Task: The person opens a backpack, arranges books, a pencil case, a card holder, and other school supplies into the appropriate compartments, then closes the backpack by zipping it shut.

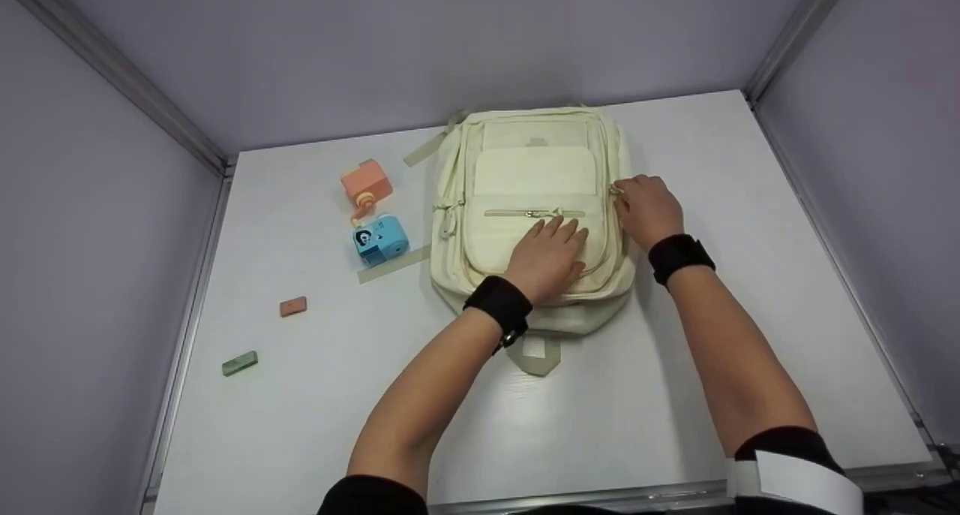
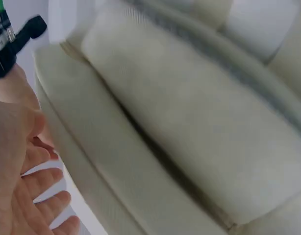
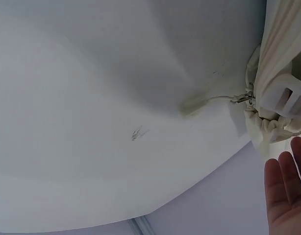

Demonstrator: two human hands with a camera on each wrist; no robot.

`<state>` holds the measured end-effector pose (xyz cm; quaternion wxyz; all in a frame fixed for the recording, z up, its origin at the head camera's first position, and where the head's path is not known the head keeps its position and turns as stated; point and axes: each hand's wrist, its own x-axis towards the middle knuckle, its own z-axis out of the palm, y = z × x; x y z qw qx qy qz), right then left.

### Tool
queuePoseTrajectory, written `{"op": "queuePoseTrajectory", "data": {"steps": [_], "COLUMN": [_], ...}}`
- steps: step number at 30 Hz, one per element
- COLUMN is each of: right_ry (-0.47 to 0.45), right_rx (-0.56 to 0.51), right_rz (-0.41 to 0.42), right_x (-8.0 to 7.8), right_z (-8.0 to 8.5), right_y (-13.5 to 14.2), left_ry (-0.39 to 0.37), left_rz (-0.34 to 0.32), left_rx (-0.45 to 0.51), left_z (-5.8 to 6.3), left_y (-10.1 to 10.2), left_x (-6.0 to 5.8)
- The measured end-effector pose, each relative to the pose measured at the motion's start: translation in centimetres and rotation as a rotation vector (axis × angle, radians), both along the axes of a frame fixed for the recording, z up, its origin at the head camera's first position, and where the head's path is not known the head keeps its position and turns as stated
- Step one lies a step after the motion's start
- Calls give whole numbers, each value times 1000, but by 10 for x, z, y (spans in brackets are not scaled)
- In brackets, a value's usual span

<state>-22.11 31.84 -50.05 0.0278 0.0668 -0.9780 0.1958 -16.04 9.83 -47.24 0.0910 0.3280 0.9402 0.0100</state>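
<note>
A cream backpack lies front side up on the white table. My left hand rests on its lower front pocket, fingers spread just below a short zipper. In the left wrist view the fingers look straight, beside the bag's padded side. My right hand is at the bag's right edge, its thumb side pinching a small zipper pull. The right wrist view shows straight outer fingers near a white buckle and a metal clip; the thumb is out of that view.
Left of the bag sit an orange toy-like item and a blue camera-shaped one. Farther left lie a small reddish block and a green block. Grey straps stick out from under the bag. Pale walls enclose the table.
</note>
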Motion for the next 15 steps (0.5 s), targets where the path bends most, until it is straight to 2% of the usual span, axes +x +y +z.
{"op": "queuePoseTrajectory", "data": {"steps": [8,15], "right_ry": [-4,15], "right_rx": [7,19], "right_rz": [-47,-54], "right_x": [-6,-8], "right_z": [-2,-1], "right_y": [-5,-4], "left_ry": [-52,-138], "left_rz": [24,68], "left_rx": [-29,-59], "left_z": [-9,-15], "left_y": [12,17], "left_x": [-25,-32]}}
